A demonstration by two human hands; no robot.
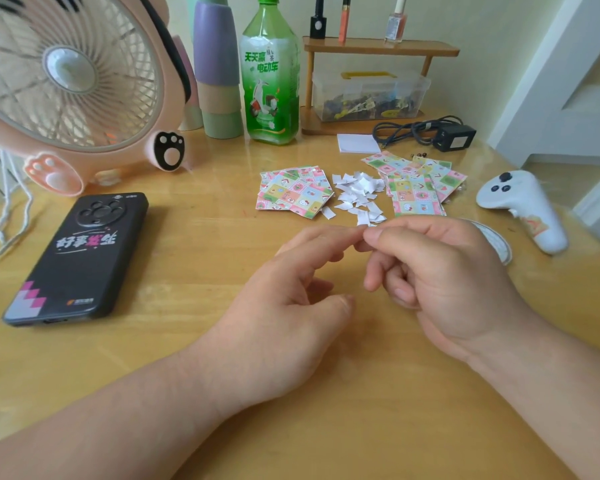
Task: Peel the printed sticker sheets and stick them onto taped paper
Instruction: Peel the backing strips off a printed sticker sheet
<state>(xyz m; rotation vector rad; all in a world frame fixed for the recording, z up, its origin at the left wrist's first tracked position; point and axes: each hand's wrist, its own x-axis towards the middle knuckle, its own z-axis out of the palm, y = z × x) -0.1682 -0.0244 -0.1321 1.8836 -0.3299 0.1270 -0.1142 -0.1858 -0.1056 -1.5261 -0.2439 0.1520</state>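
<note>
a: hand status?
b: your left hand (291, 289) hovers over the light wooden tabletop (187, 237), fingers loose and half straight, nothing in it. its index fingertip touches the thumb of your right hand (440, 271).
a: and the right?
b: fingers curled in, thumb and index pinched together at that fingertip. can't tell if anything sits in the pinch, too small to see.
a: sheets?
b: two piles lie flat on the tabletop beyond your hands. left pile of pastel checkered cartoon sticker sheets (295, 192), right pile of the same sheets (416, 188), both fanned and overlapping. between them is a heap of small white paper scraps (357, 192), the nearest scraps just beyond your fingertips.
a: paper?
b: small white rectangular paper pad (358, 143) behind the scraps, near the green plastic tea bottle (271, 74).
a: rest?
b: black phone in a printed case (80, 254) lies face down to your left, pink paw-foot desk fan (66, 88) behind it. white handheld controller (523, 209) on the right, black power adapter with coiled cable (454, 136) behind the right pile.
</note>
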